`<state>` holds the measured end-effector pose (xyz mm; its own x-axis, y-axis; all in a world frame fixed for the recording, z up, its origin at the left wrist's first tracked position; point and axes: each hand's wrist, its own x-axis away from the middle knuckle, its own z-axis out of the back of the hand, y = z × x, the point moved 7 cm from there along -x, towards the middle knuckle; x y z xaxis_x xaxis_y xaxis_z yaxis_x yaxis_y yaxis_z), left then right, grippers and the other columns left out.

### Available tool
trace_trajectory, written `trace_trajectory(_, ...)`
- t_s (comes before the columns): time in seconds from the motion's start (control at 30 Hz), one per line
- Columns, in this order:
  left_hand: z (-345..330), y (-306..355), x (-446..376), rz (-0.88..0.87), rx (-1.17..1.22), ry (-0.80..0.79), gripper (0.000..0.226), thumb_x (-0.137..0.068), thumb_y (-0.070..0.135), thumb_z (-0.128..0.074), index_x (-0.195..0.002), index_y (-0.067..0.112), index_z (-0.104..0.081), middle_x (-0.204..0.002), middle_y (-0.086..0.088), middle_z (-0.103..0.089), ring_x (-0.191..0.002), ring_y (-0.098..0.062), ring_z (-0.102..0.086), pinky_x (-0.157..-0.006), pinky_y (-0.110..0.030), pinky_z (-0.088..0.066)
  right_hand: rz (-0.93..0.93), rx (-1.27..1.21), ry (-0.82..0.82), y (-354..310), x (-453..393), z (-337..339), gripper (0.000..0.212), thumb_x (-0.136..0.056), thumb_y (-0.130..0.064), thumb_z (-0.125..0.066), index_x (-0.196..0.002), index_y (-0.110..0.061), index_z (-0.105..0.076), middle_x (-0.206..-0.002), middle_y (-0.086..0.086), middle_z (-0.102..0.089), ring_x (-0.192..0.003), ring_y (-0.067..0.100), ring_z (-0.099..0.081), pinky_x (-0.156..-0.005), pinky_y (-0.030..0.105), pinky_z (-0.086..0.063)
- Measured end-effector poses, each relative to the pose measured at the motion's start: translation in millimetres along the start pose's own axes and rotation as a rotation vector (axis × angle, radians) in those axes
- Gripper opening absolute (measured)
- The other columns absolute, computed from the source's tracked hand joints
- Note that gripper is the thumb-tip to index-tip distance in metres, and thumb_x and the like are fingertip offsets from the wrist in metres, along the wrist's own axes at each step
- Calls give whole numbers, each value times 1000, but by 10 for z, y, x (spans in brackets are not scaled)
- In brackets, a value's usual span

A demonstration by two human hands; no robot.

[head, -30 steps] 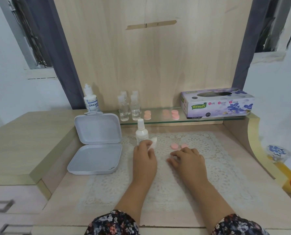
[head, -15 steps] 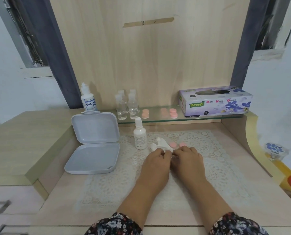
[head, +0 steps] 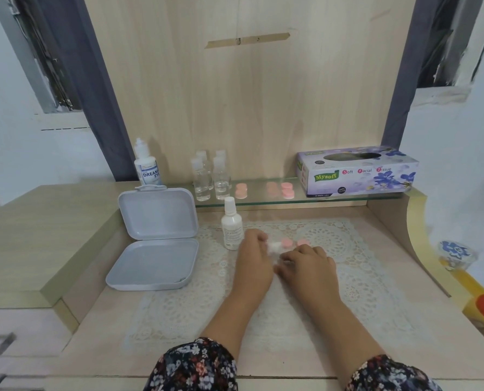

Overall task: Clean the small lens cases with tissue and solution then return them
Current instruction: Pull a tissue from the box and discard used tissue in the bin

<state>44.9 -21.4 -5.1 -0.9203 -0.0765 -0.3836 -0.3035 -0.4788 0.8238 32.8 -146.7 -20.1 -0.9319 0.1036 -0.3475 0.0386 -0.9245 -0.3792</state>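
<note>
Two hands (head: 283, 263) mid-mat (head: 348, 292); tissue (head: 274, 246) touching left fingers (head: 259, 237).

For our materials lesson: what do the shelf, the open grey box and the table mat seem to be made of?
Shelf: clear glass, seemingly; greenish edge, see-through.
Open grey box: probably matte moulded plastic; rounded corners, hinged lid.
Table mat: lace-patterned, cloth or vinyl; cannot tell.
</note>
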Motion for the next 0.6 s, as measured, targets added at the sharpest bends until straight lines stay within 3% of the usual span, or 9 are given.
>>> trace_trajectory(0.1, 238, 40, 35, -114, -39, 242, 17, -97, 8, -47, -106, 21, -54, -104, 3, -57, -95, -5, -53, -80, -14, -41, 6, -12, 6, 16, -14, -1, 29, -87, -52, -57, -109, -37, -69, -114, -13, -60, -111, 16, -44, -88, 32, -29)
trace_trajectory(0.17, 201, 81, 90, -235, -157, 194, 17, -96, 9, -50, -109, 15, -59, -104, 0, -58, -93, -9, -55, -79, -16, -43, 8, -13, 14, 17, -10, -8, 28, -87, -52, -57, -108, -37, -69, -113, -12, -60, -110, 16, -44, -88, 32, -30)
trace_trajectory(0.3, -28, 95, 152, -308, -347, -42, 23, -93, 8, -52, -115, 14, -58, -106, -8, -58, -92, -23, -57, -78, -37, -51, -8, -32, 42, 5, 11, 3, 23, -87, -46, -54, -94, -35, -72, -103, -12, -61, -102, 14, -45, -80, 30, -29)
trace_trajectory(0.5, -117, 125, 184, -373, -501, -122, 23, -85, 3, -52, -105, 10, -60, -92, -11, -55, -76, -26, -55, -59, -36, -48, -10, -45, 43, -7, 15, 31, 22, -87, -38, -52, -93, -35, -73, -99, -10, -61, -100, 15, -46, -79, 30, -29)
trace_trajectory(0.6, -149, 169, 196, -444, -593, -145, 25, -75, -3, -57, -95, 10, -60, -78, -8, -52, -63, -23, -48, -48, -30, -38, -8, -52, 45, -24, 24, 51, 23, -89, -38, -50, -91, -34, -72, -96, -10, -59, -99, 15, -45, -77, 29, -27)
